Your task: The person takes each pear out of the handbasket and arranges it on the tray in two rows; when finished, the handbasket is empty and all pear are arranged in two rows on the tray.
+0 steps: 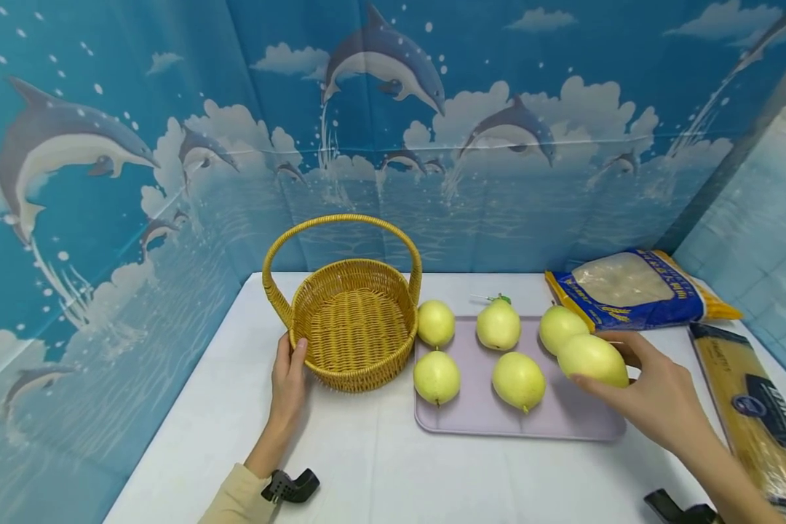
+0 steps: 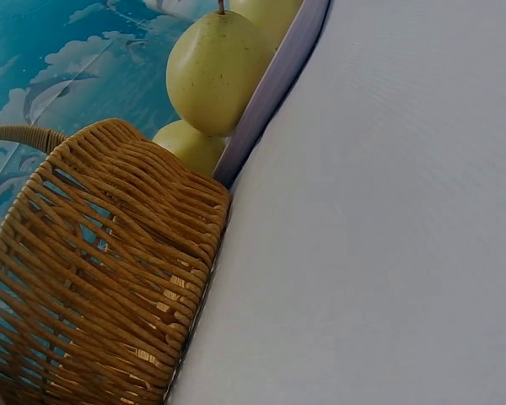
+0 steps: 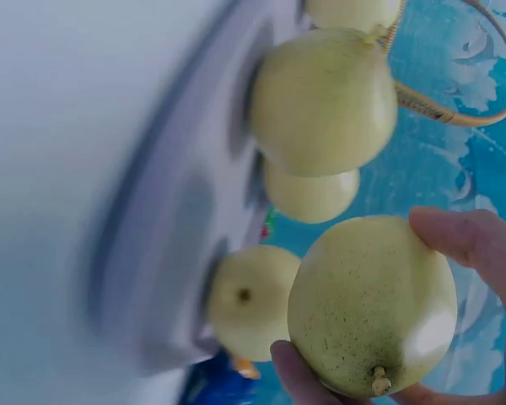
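My right hand point(image 1: 661, 389) grips a pale yellow-green pear point(image 1: 592, 360) above the right part of a lilac tray point(image 1: 517, 428). In the right wrist view, thumb and fingers wrap the sides of this pear point(image 3: 371, 308), and its stem stub shows. Several more pears point(image 1: 519, 382) sit on the tray in two rough rows. My left hand point(image 1: 290, 382) holds the near left side of a round wicker basket point(image 1: 354, 320), thumb at the rim. The basket's tall handle point(image 1: 343, 218) stands upright, and its woven floor is bare. The left wrist view shows the basket's woven wall point(image 2: 101, 270).
A blue and yellow plastic packet point(image 1: 635, 289) lies behind the tray at the right. A brown-gold packet point(image 1: 756, 415) lies along the table's right side. The white table point(image 1: 367, 466) meets a dolphin-printed curtain point(image 1: 367, 182) at the back and sides.
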Demonstrator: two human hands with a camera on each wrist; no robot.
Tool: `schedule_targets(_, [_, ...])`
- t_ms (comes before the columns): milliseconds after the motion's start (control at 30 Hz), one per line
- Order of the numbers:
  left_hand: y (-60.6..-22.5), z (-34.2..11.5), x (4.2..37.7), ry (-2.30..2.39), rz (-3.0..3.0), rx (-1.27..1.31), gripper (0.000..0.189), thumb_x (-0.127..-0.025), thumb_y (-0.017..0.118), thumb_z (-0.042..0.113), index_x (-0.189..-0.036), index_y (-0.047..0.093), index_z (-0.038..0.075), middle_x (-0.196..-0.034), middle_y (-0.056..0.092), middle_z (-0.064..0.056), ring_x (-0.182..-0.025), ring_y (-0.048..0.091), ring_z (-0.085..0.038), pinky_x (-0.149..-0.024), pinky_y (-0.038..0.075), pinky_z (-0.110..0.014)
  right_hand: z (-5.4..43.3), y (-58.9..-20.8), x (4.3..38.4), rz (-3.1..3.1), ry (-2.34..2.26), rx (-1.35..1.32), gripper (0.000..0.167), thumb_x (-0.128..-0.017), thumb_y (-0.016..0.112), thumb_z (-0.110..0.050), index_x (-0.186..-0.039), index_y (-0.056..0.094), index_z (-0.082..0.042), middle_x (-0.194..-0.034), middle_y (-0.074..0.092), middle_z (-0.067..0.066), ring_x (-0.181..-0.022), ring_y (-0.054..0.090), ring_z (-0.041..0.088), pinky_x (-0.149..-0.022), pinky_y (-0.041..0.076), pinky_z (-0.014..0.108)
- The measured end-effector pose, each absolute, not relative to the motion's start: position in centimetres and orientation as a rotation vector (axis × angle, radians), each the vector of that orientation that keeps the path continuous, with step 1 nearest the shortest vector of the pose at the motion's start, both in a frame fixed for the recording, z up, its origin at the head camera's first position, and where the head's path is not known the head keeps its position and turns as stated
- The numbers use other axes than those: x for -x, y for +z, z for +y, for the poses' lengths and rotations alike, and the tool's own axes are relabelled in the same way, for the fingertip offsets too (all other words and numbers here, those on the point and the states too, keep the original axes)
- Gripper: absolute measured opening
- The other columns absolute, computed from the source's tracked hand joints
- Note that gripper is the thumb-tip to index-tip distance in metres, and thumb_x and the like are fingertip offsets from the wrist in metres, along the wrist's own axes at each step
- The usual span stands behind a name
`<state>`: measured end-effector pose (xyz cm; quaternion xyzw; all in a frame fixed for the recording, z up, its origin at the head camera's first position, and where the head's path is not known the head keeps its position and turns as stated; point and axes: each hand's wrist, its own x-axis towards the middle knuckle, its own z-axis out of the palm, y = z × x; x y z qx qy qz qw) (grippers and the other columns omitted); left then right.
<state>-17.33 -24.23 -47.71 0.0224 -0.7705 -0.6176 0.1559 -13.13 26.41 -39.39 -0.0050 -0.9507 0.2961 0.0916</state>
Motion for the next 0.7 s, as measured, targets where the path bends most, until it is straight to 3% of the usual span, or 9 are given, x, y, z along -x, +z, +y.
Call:
schedule_targets(400, [-47.5, -24.5, 16.9, -1.747, -2.225, -0.084, 0.058, -0.114, 0.041, 0.045, -0.161, 0.036, 0.011, -0.159, 0.046, -0.010, -0.152, 0.039, -0.023, -0.127, 0.026, -0.047, 26.9, -42.7, 13.3, -2.855, 0.870, 0.087, 0.090, -0.081, 0.088, -0.058, -0.139, 0.053, 0.001, -0.131, 0.063, 0.036, -0.114, 0.060, 0.054, -0.087, 0.049, 0.067])
schedule_targets(700, [-47.3, -24.1, 17.1, -1.755, -2.239, -0.073, 0.058, -0.114, 0.040, 0.044, -0.162, 0.033, 0.014, -0.161, 0.044, -0.009, -0.153, 0.038, -0.023, -0.128, 0.026, -0.048, 26.5, -42.9, 12.8, -2.800, 0.770, 0.117, 0.085, -0.082, 0.087, -0.056, -0.127, 0.057, 0.008, -0.118, 0.066, 0.036, -0.097, 0.067, 0.048, -0.076, 0.055, 0.059])
